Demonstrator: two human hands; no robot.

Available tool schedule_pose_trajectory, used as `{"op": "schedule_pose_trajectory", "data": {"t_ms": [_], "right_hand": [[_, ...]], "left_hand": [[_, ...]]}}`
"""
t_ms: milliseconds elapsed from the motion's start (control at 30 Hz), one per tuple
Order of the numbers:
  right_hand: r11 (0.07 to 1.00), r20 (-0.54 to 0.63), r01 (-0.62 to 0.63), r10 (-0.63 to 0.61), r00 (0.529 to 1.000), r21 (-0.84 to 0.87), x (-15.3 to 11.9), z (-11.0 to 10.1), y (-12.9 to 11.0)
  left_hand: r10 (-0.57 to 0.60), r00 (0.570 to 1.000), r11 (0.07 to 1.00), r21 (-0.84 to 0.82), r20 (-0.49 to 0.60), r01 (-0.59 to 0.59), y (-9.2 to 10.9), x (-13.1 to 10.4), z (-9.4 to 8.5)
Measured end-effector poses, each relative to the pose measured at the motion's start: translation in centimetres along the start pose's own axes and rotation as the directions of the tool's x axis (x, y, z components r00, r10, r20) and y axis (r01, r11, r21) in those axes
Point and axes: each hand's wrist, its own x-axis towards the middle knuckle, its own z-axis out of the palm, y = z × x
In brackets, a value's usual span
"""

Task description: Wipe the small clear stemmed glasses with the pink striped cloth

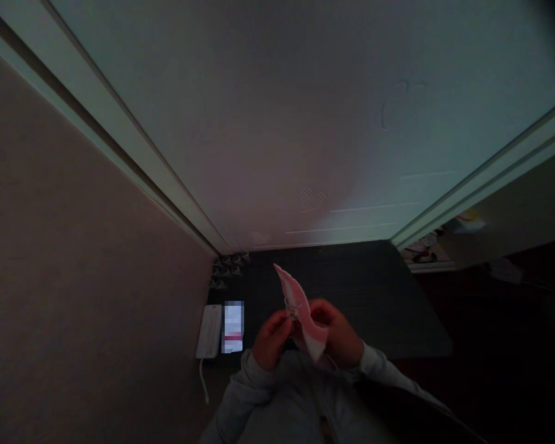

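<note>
Both hands meet over the dark tabletop, close to my body. My right hand (340, 336) grips a pink and white cloth (298, 293) by its lower part, and its upper corner points up and away. On the cloth's left side, my left hand (272, 340) pinches its fingers together at a small shiny ring-shaped piece (292, 307). That piece lies against the cloth; whether it is fastened there, I cannot tell. Dim light and the fingers hide how it is gripped.
Several small clear pieces (226, 268) sit at the table's back left corner. A lit phone (232, 327) lies left of my hands, beside a white power strip (209, 331) with a cable. A white door panel (259, 154) with raised hearts stands behind the dark table (374, 296).
</note>
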Motion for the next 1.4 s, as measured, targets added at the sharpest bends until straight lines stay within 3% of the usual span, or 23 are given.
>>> {"op": "schedule_pose_trajectory", "data": {"t_ms": [133, 400, 600, 933, 1167, 1400], "right_hand": [[1.000, 0.008, 0.016, -0.016, 1.000, 0.012, -0.1, 0.4, 0.1], [0.997, 0.047, -0.020, 0.023, 0.999, -0.072, -0.4, 0.8, 0.1], [0.992, 0.013, 0.008, -0.007, 1.000, -0.125, -0.5, 1.1, -0.2], [0.949, 0.023, 0.098, -0.095, 0.995, -0.300, -1.1, 1.5, -1.1], [0.955, 0.013, 0.096, -0.097, 0.995, -0.281, -0.9, 1.7, -1.3], [0.978, 0.047, 0.073, -0.065, 0.997, -0.193, -0.9, 1.8, -1.0]], "left_hand": [[0.000, 1.000, 0.998, 0.057, 0.022, -0.001, 0.3, -0.2, 0.1], [-0.070, 0.996, 0.976, 0.210, 0.050, 0.058, 2.8, -0.7, 2.2], [-0.050, 0.996, 0.967, 0.254, 0.071, 0.030, 2.7, -0.5, 1.9], [0.187, 0.981, 0.860, 0.475, 0.041, -0.184, 2.0, -0.5, 1.4], [0.333, 0.943, 0.803, 0.522, 0.005, -0.287, 1.4, -0.2, 1.2], [0.403, 0.915, 0.778, 0.536, -0.023, -0.329, 0.9, 0.2, 0.9]]}}
